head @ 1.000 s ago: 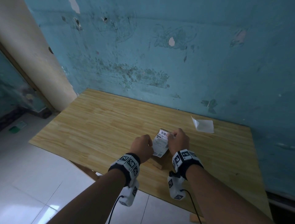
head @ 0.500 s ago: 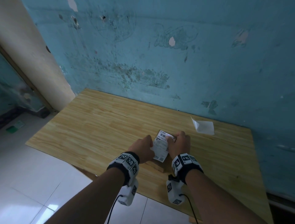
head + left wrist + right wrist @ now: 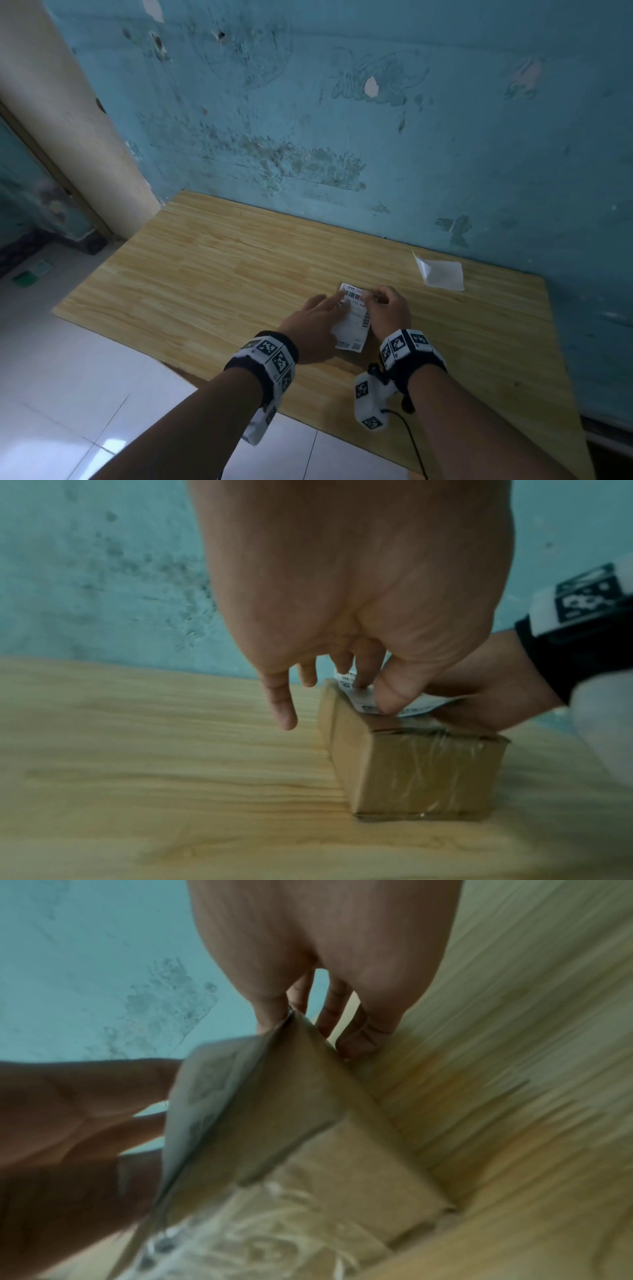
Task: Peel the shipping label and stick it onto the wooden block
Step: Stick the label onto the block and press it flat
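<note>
I see the shipping label [image 3: 352, 317] peeled and mostly down on the wooden block [image 3: 411, 772], left hand [image 3: 310, 329] fingers straight pressing it, right hand [image 3: 388, 313] pinching its far edge, smoothing left

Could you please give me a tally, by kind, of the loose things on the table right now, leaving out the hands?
Shipping label, printed, lying on the block under both hands: 1
Block, brown, wrapped in clear tape: 1
White backing sheet, lying apart near the wall with one corner curled up: 1
Total: 3
</note>
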Demonstrator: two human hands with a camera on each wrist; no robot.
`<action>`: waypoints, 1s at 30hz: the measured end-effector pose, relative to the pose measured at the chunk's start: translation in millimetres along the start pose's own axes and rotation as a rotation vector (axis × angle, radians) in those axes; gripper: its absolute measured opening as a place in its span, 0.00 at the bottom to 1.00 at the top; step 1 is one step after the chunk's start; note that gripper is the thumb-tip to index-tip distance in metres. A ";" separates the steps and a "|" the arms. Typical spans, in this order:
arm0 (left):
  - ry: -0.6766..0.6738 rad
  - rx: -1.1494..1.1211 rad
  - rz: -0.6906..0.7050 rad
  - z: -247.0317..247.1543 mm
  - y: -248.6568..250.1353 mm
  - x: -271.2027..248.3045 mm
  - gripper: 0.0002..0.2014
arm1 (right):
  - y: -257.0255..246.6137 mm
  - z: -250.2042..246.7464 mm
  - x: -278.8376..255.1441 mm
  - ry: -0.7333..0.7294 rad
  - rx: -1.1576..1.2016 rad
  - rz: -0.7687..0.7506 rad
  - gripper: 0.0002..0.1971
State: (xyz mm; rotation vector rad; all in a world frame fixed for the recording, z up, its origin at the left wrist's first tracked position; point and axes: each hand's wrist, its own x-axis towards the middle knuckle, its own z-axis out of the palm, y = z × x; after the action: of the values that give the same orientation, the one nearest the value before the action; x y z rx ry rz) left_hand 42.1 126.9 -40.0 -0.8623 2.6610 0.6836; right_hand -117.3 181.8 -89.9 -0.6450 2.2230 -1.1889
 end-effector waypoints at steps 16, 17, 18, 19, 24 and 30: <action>-0.112 0.158 0.043 -24.7 3.0 30.9 0.52 | -7.2 4.7 22.2 0.014 -0.014 -0.071 0.18; -0.118 0.156 0.036 -24.7 3.3 32.4 0.51 | -8.3 4.3 22.0 0.025 -0.050 -0.102 0.20; -0.121 0.153 0.027 -25.0 3.5 33.6 0.51 | -9.2 4.4 21.5 0.029 -0.089 -0.142 0.20; -0.123 0.149 0.017 -25.8 3.5 34.4 0.50 | -9.8 4.7 19.8 0.016 -0.137 -0.181 0.18; -0.108 0.170 -0.001 -27.5 0.5 38.4 0.48 | -8.6 -2.0 4.3 -0.086 -0.482 -0.440 0.21; -0.003 0.197 0.080 -18.9 2.8 32.9 0.43 | -7.9 -11.4 -8.0 -0.089 -0.636 -0.738 0.24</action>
State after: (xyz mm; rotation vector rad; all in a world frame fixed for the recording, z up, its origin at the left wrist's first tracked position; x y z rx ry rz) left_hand 12.6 103.4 -35.2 -0.7045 2.7158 0.4298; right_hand -117.4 189.6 -75.9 -1.8456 2.3431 -0.6777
